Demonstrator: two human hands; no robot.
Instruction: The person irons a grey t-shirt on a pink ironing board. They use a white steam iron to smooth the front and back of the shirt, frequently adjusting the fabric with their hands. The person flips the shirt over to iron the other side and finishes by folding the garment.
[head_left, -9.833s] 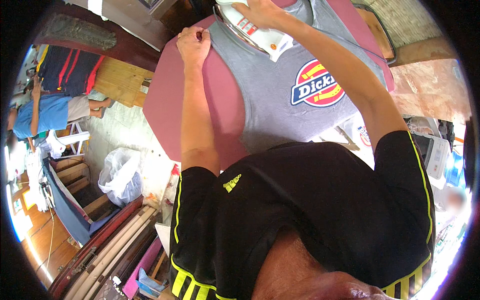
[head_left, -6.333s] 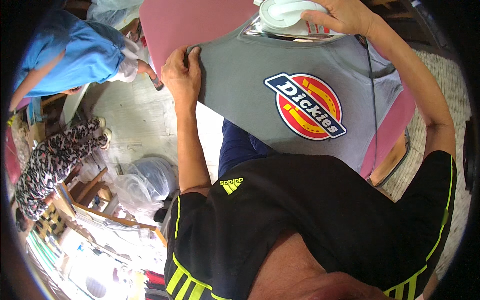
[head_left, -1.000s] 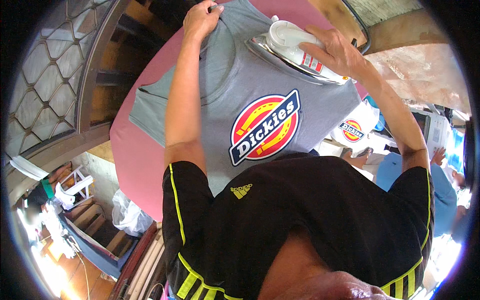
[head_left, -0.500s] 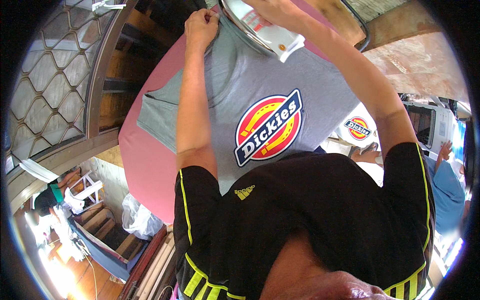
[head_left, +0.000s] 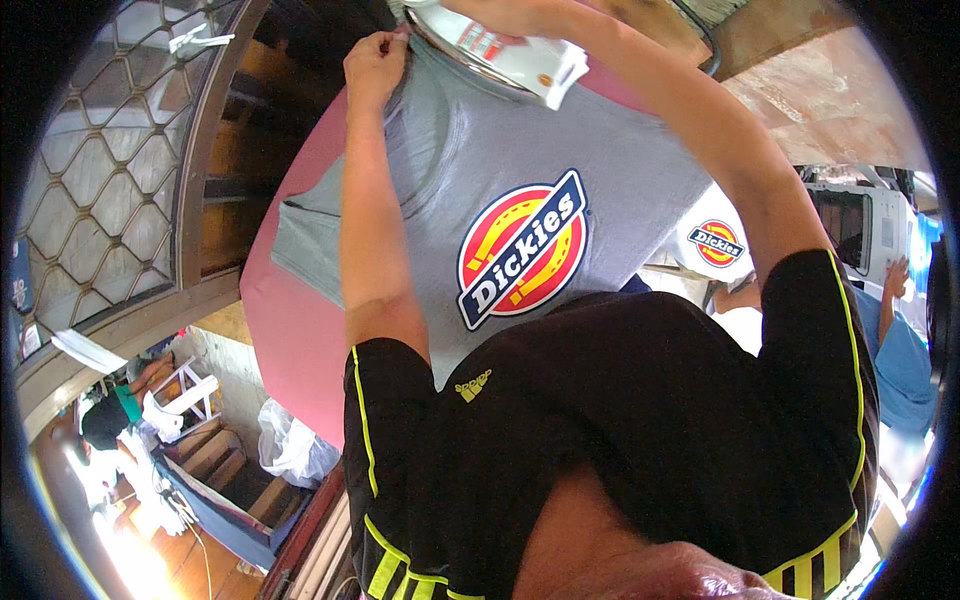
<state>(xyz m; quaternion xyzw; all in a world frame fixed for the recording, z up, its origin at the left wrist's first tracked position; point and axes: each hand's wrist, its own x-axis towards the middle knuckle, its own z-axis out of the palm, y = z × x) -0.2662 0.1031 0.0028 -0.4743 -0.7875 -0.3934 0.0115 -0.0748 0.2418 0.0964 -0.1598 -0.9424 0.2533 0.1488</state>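
Apparently, the left hand pinched the edge of a grey fabric shirt with a round red print. The right hand gripped a white, silver-edged iron over it.

Likely a garment workshop, iron, grey printed shirt on pink ironing table, white cloth printed alike

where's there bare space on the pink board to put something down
The widest bare patch of the pink board is at lower left, between the grey garment and the board's left edge. A narrow strip shows between garment and right forearm. The top is crowded: left hand, right hand and iron.
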